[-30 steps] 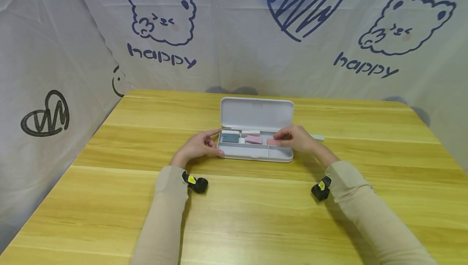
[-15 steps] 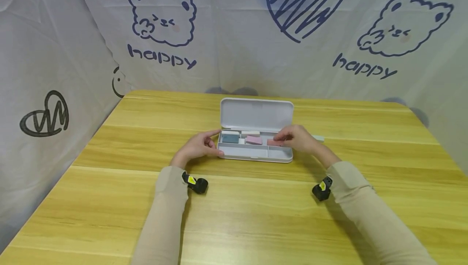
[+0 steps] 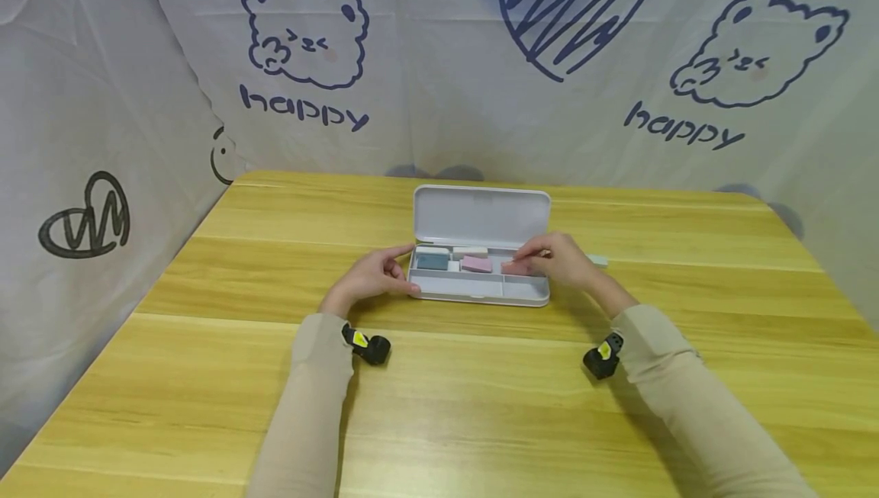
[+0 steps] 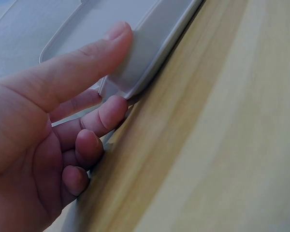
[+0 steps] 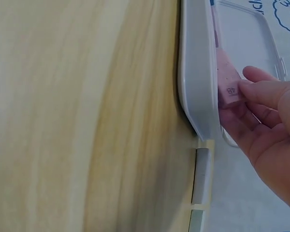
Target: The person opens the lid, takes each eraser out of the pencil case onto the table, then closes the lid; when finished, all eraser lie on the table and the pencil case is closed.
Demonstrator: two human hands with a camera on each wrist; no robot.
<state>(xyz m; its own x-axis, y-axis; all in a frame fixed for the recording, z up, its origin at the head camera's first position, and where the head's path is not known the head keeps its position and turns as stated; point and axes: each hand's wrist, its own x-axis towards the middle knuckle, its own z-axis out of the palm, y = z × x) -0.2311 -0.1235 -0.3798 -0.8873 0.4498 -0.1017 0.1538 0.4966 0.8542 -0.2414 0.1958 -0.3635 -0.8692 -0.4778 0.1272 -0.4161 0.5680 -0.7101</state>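
Observation:
A white pencil case (image 3: 456,283) lies open on the table, its lid (image 3: 481,214) raised at the back. My left hand (image 3: 369,273) holds its left end. In the left wrist view the thumb (image 4: 99,53) lies over the rim and a finger (image 4: 111,116) sits against the corner. My right hand (image 3: 565,258) pinches a pink eraser (image 5: 228,84) marked 4B, tilted in the right part of the back compartment. Left of it are a lilac eraser (image 3: 477,264), a blue-grey block (image 3: 433,261) and white blocks, one at the back (image 3: 470,252).
A pale green strip (image 3: 599,261) lies on the table right of the case, partly behind my right hand. The right wrist view shows a grey piece (image 5: 201,176) along it. A printed white cloth (image 3: 439,101) hangs behind the wooden table (image 3: 467,406).
The pink eraser has tipped up slightly in my right hand's fingers, and that hand has risen a little. My left hand stays at the case's left end.

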